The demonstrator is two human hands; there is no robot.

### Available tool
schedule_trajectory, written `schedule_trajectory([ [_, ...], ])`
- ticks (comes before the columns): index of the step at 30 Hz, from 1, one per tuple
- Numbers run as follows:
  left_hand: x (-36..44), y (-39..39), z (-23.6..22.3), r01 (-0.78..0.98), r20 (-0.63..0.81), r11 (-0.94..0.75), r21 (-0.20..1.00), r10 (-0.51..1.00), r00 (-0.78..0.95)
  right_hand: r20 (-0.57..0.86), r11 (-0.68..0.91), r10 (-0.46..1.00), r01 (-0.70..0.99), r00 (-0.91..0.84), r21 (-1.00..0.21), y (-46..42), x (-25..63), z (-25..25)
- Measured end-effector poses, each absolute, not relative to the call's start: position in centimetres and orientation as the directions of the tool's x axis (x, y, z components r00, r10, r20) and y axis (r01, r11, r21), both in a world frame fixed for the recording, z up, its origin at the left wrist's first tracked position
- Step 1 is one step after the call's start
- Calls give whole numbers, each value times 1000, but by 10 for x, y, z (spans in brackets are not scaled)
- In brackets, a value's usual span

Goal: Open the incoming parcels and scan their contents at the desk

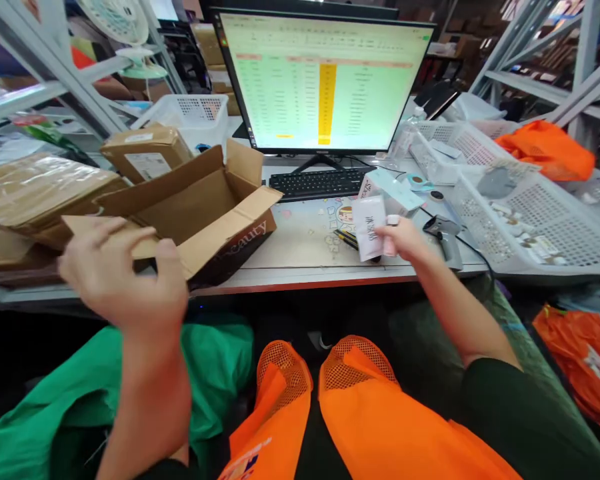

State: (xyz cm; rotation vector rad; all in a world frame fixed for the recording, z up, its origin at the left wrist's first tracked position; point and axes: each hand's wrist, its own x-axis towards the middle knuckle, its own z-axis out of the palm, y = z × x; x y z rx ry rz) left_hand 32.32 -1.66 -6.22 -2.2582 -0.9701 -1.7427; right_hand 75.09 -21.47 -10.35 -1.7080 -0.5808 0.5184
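Note:
My left hand, slightly blurred, is at the near left of an open cardboard box. Its fingers curl over a flap of that box, with the thumb on the right; the fingertips are partly hidden. Dark printing with the word "eauty" shows on the box's front side. Over the desk's right part, my right hand is closed on a flat white packet with dark lettering. A small pink bottle with a white cap is in the same grip. Behind the packet lies a pale box.
A monitor stands behind a keyboard. Taped cartons stack at the left. White baskets with small items, and a barcode scanner, are at the right. Pens lie near the desk's front edge.

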Motion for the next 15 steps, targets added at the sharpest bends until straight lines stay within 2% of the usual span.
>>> schedule_trajectory([
  [1, 344, -38, -67, 399, 921, -869, 293, 368, 124, -39, -109, 662, 45, 749, -993, -203, 742, -112],
  [3, 399, -74, -80, 40, 859, -880, 473, 471, 201, -8, 31, 730, -44, 684, -999, -177, 720, -121],
  [5, 463, -86, -96, -65, 521, -569, 820, 696, 494, 41, 105, 796, -70, 604, -992, -154, 703, -119],
  [6, 494, -81, -102, -88, 340, -359, 929, 737, 584, 60, 103, 825, -44, 562, -994, -144, 697, -117],
  [7, 521, -70, -108, -81, 176, -161, 984, 761, 624, 76, 81, 847, 13, 526, -997, -137, 695, -113],
  [8, 544, -55, -113, -69, 61, -24, 997, 793, 606, 88, 45, 858, 97, 507, -994, -131, 697, -110],
  [10, 574, -19, -119, -54, -43, 85, 995, 844, 535, 113, -39, 839, 268, 532, -963, -124, 712, -106],
  [12, 591, 16, -125, -32, -71, 95, 995, 891, 449, 145, -115, 776, 364, 614, -924, -119, 738, -105],
  [15, 609, 52, -135, -15, -107, 120, 993, 926, 363, 162, -159, 697, 371, 699, -915, -111, 774, -114],
])
